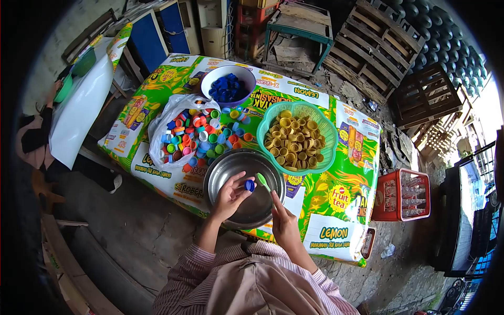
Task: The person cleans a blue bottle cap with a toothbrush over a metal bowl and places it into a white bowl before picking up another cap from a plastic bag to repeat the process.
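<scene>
Over a steel bowl [214,181], my left hand [230,198] pinches a dark blue bottle cap [249,185] between thumb and fingers. Close by, my right hand [283,218] grips a slim light-green toothbrush-like tool [263,181], its rounded head pointing up toward the cap. Mixed-colour bottle caps [202,134] spill from a white plastic bag [160,126] behind the bowl. A white-and-purple bowl [206,79] farther back holds dark blue caps [229,88]. Yellowish caps [295,139] fill a green mesh basket [329,134] to the right.
A printed green-and-white cover [328,231] lies over the table. At right on the floor stands a red crate [386,197] of bottles. Wooden pallets [370,47] and a teal-framed stand [299,34] are behind. Another person's arm [50,100] shows at far left.
</scene>
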Tool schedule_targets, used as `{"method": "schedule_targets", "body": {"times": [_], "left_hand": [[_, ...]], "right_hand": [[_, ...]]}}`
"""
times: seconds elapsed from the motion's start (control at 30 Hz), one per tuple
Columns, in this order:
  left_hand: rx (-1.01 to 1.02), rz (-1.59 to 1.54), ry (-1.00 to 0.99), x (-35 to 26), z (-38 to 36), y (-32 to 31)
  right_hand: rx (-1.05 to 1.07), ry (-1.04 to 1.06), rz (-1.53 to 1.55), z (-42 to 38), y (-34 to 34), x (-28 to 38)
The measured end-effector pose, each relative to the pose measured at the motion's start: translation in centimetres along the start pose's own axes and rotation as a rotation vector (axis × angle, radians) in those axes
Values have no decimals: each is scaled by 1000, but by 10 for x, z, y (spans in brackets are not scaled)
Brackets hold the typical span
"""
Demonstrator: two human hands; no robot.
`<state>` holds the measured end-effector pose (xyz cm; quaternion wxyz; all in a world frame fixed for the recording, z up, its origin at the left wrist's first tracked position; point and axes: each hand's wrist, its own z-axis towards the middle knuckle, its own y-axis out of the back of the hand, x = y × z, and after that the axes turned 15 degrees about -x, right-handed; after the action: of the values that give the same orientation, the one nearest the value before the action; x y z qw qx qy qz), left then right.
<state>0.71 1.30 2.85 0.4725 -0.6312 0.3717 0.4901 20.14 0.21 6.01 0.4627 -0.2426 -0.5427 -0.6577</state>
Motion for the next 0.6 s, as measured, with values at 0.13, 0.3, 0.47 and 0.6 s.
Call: {"method": "schedule_targets", "body": {"times": [0.13, 0.3, 0.47, 0.6], "left_hand": [[23, -74, 69, -2, 0, 1], [-4, -137, 122, 1, -1, 3], [36, -149, 160, 0, 0, 3], [38, -209, 174, -4, -1, -3]], "right_hand": [[38, 35, -30, -5, -7, -3], [-17, 22, -96, -3, -5, -5], [26, 39, -157, 1, -1, -7], [18, 73, -121, -1, -3, 0]]}}
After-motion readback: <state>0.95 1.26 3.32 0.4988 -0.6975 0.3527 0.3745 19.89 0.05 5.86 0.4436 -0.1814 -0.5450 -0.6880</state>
